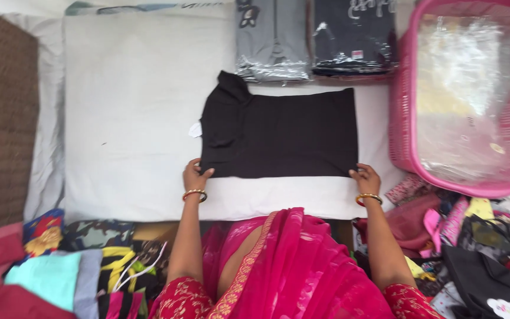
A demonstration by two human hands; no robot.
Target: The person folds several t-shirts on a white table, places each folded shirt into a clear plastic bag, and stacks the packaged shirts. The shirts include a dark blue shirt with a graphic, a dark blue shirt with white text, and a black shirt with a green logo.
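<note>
A black shirt (278, 133) lies partly folded on a white cloth-covered surface (131, 118), one sleeve turned in at its left end. My left hand (196, 175) pinches the shirt's near left corner. At the near right corner, my right hand (365, 177) grips the edge. Each wrist wears a gold and red bangle. A small white tag (195, 130) sticks out at the shirt's left side.
Two shirts packed in clear plastic, one grey (271, 41) and one black (354, 36), lie behind. A pink plastic basket (405, 118) holding clear bags stands at the right. Piles of coloured clothes (78, 266) and bags (479, 254) sit near me on both sides.
</note>
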